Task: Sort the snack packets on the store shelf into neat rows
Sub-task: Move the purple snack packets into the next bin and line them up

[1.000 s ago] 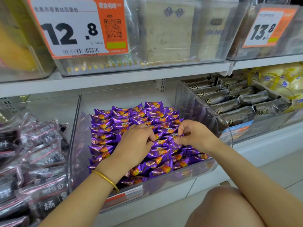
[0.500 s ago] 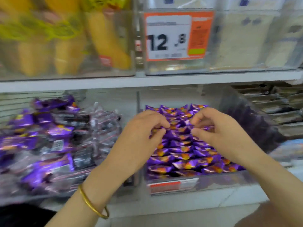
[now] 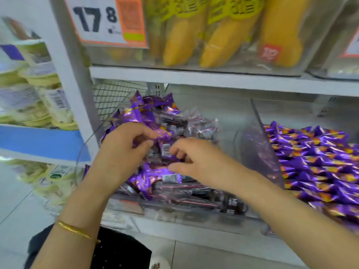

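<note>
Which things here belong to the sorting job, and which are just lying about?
Job: left hand, right hand, jumbled purple foil packets, dark clear-wrapped packets, clear plastic bin holding them.
Lying about: yellow packets overhead, orange-and-white price tag, pale stacked tubs.

A white-and-orange price tag [image 3: 108,20] reading 17.8 hangs at the upper shelf's [image 3: 213,80] left end, on the front of a clear bin [image 3: 252,69]. Inside the bin, long yellow packs [image 3: 182,41] stand upright side by side, one bearing a red sticker [image 3: 271,53]. A white post [image 3: 71,84] rises at the left. Beyond it are stacked pale tubs [image 3: 52,101] above a blue strip [image 3: 38,142]. Wire mesh [image 3: 112,98] backs the lower level. Below lies pale floor tile [image 3: 204,255].
</note>
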A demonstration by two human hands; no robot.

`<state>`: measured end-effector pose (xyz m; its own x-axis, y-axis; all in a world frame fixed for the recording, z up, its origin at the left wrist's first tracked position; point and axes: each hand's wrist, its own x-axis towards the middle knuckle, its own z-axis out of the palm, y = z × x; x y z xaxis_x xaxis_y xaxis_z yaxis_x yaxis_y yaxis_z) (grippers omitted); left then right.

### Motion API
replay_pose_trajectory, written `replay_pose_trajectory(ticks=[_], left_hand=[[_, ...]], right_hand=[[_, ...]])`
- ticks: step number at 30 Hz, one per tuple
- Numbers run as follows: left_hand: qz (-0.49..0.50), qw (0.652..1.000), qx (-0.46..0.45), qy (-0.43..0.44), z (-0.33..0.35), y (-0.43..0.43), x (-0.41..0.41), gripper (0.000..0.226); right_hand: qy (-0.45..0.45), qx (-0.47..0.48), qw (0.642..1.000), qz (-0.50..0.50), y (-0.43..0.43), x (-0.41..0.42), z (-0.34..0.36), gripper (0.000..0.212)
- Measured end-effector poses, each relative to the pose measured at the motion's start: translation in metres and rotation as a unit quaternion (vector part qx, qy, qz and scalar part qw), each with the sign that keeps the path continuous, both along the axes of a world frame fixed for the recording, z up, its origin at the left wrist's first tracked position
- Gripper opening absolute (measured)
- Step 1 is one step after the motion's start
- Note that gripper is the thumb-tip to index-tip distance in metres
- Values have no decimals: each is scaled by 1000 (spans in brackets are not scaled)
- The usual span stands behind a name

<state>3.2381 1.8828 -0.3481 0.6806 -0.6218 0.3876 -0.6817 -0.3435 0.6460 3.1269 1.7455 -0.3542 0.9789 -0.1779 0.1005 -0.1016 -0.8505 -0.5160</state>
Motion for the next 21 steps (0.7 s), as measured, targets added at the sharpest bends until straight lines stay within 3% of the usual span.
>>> replay_pose_trajectory(ticks=[3, 11, 14, 18, 19, 21], left_hand=[[0, 1000, -9, 11, -3, 13, 1, 16], [-79, 994, 7, 70, -3, 24, -4, 12], [-135, 986, -3, 95, -3, 28, -4, 30], [-229, 970, 12, 81, -6, 26, -2, 56], [-222, 972, 1, 71, -8, 23, -1, 53], [-175, 983, -32, 43, -9, 16, 1, 40]], right_hand=[[21, -47, 998, -36, 12, 10, -9, 42], [-16, 18, 999, -43, 14, 4, -15, 38], [-47, 188, 980, -56, 11, 2, -9, 34], [-51, 495, 865, -60, 6, 3, 5, 17], [-32, 528, 847, -55, 6, 4, 7, 15], [-12, 529, 847, -58, 5, 7, 8, 10]])
